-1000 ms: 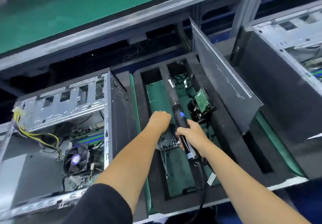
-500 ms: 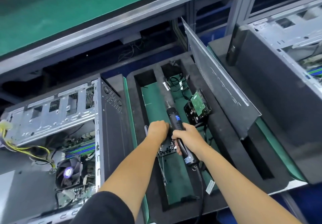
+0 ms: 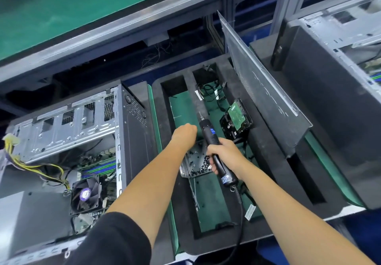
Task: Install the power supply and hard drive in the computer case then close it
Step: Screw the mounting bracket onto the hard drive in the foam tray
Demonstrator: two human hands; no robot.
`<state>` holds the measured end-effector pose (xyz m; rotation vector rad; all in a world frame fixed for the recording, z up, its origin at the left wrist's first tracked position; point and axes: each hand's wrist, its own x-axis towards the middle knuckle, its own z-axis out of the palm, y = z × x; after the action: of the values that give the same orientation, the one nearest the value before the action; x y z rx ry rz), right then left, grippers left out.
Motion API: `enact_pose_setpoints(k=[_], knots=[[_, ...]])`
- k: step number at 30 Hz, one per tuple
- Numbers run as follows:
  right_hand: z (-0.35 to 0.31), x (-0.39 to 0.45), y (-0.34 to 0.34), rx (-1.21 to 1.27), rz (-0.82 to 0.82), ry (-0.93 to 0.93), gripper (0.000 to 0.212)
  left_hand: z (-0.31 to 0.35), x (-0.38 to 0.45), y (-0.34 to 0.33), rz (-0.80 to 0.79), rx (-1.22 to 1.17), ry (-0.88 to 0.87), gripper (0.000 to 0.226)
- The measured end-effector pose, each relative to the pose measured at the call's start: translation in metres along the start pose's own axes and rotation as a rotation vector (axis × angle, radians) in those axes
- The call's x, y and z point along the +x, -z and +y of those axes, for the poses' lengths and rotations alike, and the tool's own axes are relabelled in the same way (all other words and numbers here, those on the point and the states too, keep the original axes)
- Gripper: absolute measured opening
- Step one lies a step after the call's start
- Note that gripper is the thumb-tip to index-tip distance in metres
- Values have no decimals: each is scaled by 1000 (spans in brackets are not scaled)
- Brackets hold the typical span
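Observation:
The open computer case (image 3: 132,128) lies at the left, its motherboard, fan and yellow cables showing. In the black foam tray (image 3: 268,151) to its right, the hard drive (image 3: 237,120) leans with its green board up. My right hand (image 3: 224,153) grips a black electric screwdriver (image 3: 214,147), tip pointing away, cord trailing toward me. My left hand (image 3: 184,135) reaches down over a small metal dish of screws (image 3: 198,165); its fingers are curled and hidden from view. The grey side panel (image 3: 261,87) stands on edge in the tray's right slot.
A second computer case (image 3: 329,75) stands at the right. A green conveyor belt (image 3: 82,7) with a metal rail runs across the back. Black cables (image 3: 210,91) lie in the tray's far compartment, and a white cable tie lies on the green liner.
The view has shifted, so the case and tray sit further right and lower. My left hand stays at the screw dish; my right hand has drawn the screwdriver slightly back toward me.

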<state>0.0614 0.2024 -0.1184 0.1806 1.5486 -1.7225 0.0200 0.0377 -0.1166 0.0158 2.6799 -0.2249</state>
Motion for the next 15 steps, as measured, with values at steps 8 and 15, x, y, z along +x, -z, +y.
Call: enact_pose_setpoints(k=[8,15], knots=[[-1,0,-1,24,-3,1,23,0,-5,-13,-70,176,-101,25],[-1,0,0,35,-5,-14,23,19,1,-19,-107,295,-127,23]])
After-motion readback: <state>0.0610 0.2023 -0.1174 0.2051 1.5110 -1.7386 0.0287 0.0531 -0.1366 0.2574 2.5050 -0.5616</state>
